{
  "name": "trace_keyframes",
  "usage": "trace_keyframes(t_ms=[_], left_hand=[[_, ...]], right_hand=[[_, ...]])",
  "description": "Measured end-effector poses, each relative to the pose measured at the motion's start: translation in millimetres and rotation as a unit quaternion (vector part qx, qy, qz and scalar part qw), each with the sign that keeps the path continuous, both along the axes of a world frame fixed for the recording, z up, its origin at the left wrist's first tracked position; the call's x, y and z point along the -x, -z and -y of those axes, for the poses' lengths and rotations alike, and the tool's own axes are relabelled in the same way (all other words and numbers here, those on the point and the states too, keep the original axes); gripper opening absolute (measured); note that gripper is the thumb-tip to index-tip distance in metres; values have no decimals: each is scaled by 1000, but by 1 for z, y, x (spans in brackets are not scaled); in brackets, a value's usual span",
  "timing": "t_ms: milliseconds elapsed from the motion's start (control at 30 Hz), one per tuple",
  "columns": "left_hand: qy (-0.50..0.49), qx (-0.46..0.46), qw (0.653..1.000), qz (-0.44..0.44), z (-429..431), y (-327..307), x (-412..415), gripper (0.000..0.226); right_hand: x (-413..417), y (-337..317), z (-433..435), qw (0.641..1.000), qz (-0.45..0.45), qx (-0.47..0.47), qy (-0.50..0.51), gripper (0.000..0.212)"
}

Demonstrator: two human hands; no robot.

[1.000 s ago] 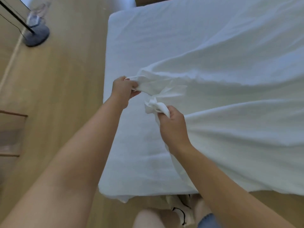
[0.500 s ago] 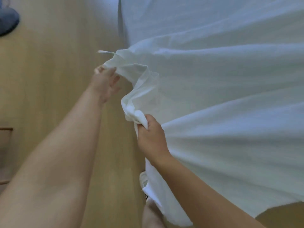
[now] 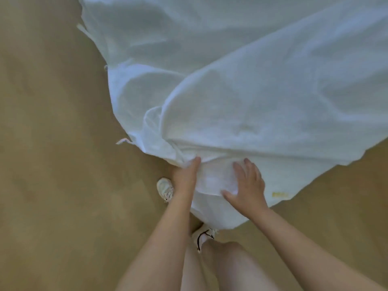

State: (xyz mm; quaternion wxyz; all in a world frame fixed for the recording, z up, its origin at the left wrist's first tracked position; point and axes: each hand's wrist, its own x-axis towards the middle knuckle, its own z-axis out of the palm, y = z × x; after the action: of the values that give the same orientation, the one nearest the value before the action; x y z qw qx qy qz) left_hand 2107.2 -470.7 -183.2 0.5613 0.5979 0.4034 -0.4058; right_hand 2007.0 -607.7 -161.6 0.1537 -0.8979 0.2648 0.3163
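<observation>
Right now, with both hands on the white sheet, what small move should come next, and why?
Probably close the right hand on the fabric. It lies flat, fingers spread, on the bunched white sheet, while only the left hand grips the edge, and the sheet droops toward the floor.

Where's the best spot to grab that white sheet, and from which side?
Grip the white sheet at its bunched near edge, where the left hand pinches it, coming from the person's side. There the folds gather into a thick roll that fingers can close on; the span beyond hangs loose. The right hand lies flat on it.
</observation>
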Motion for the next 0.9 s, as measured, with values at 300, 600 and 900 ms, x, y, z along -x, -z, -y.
trace_keyframes(t_ms=[300,600,900], left_hand=[[55,-52,994,80,-39,-15,21,14],[152,-60,986,11,-20,-27,107,20],[456,-129,869,141,-82,-48,87,27]], right_hand=[[48,1,27,991,118,-3,69,16],[169,-1,-79,978,-91,-157,106,31],[102,1,-80,983,42,-176,25,84]])
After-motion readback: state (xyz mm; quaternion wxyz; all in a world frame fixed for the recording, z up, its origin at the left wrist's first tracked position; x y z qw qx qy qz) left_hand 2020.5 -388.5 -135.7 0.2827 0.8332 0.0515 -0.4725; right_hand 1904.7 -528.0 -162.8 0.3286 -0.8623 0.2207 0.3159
